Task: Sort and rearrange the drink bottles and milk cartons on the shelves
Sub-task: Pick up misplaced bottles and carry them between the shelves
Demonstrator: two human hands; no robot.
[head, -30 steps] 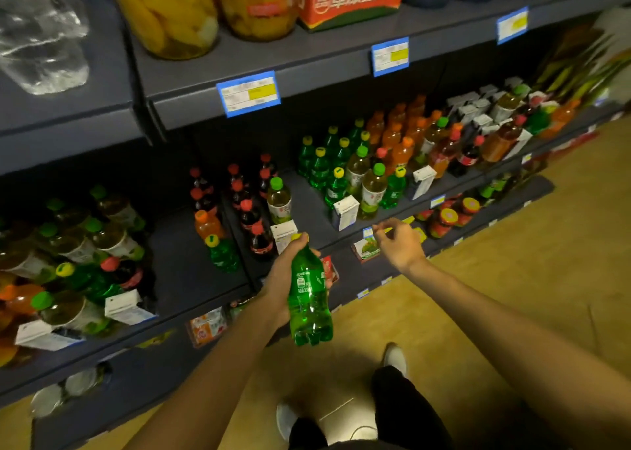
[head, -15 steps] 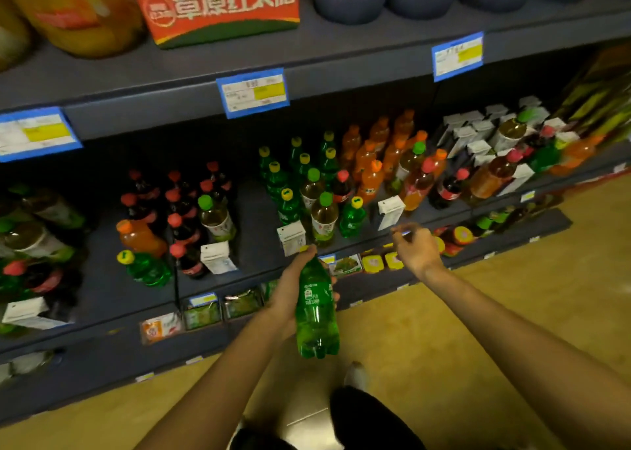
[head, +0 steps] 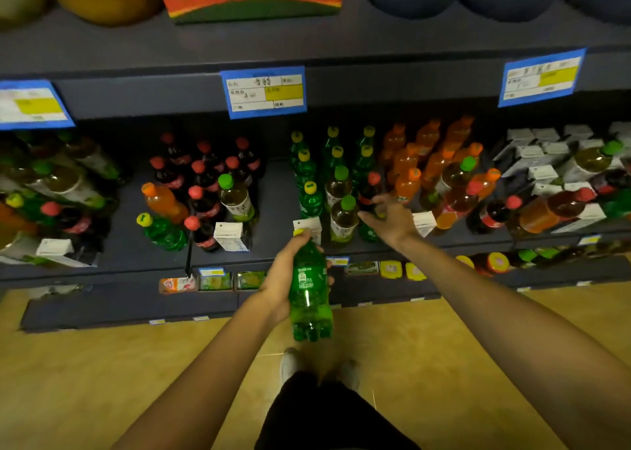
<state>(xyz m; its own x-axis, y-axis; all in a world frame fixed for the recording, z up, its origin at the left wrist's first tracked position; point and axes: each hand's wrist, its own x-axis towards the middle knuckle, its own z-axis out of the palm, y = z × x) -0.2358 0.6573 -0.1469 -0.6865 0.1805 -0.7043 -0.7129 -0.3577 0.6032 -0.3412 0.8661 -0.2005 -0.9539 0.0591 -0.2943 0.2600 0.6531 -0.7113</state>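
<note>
The shelf point(head: 273, 190) is looking mostly unsorted, with tea, cola and cartons mixing among the green rows at twelve o'clock. The left hand point(head: 283, 279) is gripping a green bottle point(head: 309, 296); the right hand point(head: 389, 219) is reaching, fingers loosely spread, toward a red-capped bottle point(head: 370, 190).

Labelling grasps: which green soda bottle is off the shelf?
The green soda bottle gripped by the left hand, below the shelf edge; the others stand on the shelf.

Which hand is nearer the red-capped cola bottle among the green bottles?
Right. The right hand reaches at the cola bottle; the left hand holds a green bottle below the shelf edge.
</note>
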